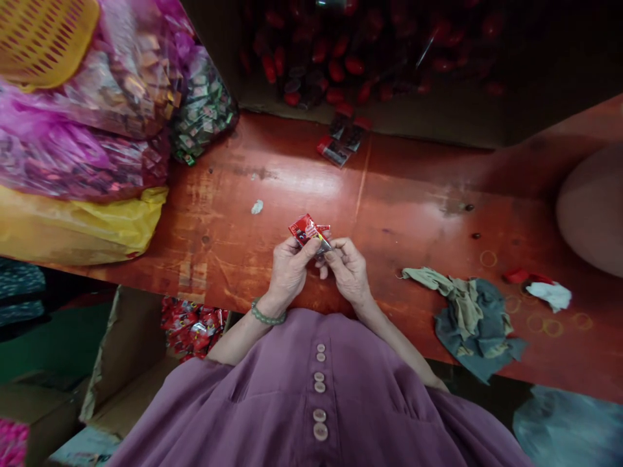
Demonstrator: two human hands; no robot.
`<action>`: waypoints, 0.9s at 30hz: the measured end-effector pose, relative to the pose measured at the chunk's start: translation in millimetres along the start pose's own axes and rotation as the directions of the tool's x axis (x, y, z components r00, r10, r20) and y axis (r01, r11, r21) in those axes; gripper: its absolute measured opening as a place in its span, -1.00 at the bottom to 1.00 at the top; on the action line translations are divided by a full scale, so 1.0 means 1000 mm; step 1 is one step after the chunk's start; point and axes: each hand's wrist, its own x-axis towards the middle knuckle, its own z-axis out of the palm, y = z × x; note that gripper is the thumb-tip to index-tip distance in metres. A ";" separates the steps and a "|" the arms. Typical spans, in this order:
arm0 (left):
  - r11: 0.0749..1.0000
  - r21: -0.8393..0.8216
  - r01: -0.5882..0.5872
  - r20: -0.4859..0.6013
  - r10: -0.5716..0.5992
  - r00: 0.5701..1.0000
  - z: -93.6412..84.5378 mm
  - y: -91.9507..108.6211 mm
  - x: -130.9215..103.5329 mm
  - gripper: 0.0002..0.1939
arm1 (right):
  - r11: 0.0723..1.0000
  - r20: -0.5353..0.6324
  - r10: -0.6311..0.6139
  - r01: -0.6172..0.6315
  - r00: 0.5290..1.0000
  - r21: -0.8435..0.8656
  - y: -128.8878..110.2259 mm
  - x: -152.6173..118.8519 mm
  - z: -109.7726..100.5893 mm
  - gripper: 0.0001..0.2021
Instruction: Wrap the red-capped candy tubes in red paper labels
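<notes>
Over the near part of the reddish desk (413, 227), both hands (288, 275) (353, 275) pinch a small red packet (302, 227), apparently to keep it steady.

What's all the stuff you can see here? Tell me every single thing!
Table: one, red-brown, middle
Basket: one, yellow, top left
Stuffed bags: several, pink, yellow and clear, left
Big box: one, brown, top
Red-ended pieces: many, inside it
Small packs: a few, red and clear, below it
White scraps: two, table
Dark specks: two, right
Bands: several, yellow, right
Red bits: uncountable, right
Rags: uncountable, grey-green, right
Rounded thing: one, brownish, right edge
Plastic: bluish, bottom right
Open box: brown, red packets beside it, lower left
Packaging: red, shiny, between hands
Clothing: purple, buttoned
Bracelet: one, green
Hands: two, left, right
</notes>
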 end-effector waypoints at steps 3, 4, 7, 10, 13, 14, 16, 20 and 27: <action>1.000 -0.008 0.005 0.032 -0.005 0.999 0.000 0.000 -0.001 -0.63 | 1.000 -0.016 -0.007 0.007 1.000 -0.007 0.001 0.000 -0.002 -0.65; 1.000 -0.001 0.000 0.053 0.000 0.999 -0.001 -0.001 -0.002 -0.63 | 1.000 -0.010 -0.004 0.004 1.000 0.003 0.002 0.001 -0.003 -0.65; 0.999 0.045 -0.027 0.130 0.021 0.991 -0.007 -0.005 -0.003 -0.62 | 0.998 0.024 0.030 -0.032 0.999 0.052 0.004 0.001 -0.006 -0.60; 0.993 0.106 -0.052 0.214 0.028 0.977 -0.013 -0.010 -0.006 -0.58 | 0.994 0.034 0.055 -0.058 0.998 0.088 0.005 0.001 -0.009 -0.57; 0.985 0.156 -0.076 0.250 0.036 0.968 -0.014 -0.010 -0.009 -0.56 | 0.995 0.029 0.042 -0.044 0.999 0.087 0.005 -0.001 -0.011 -0.57; 0.982 0.171 -0.083 0.252 0.038 0.967 -0.013 -0.010 -0.010 -0.57 | 0.997 0.019 0.038 -0.039 0.999 0.072 0.005 -0.001 -0.012 -0.57; 0.975 0.200 -0.092 0.251 0.040 0.967 -0.011 -0.007 -0.013 -0.59 | 0.999 -0.007 0.036 -0.036 0.999 0.033 0.005 -0.003 -0.013 -0.56; 0.973 0.214 -0.084 0.263 0.026 0.964 -0.008 -0.003 -0.017 -0.58 | 0.998 0.007 0.056 -0.056 0.998 0.005 0.005 -0.004 -0.015 -0.55; 0.982 0.170 -0.080 0.286 0.028 0.958 -0.007 0.002 -0.021 -0.55 | 0.996 0.016 0.077 -0.076 0.997 -0.052 0.007 -0.003 -0.017 -0.47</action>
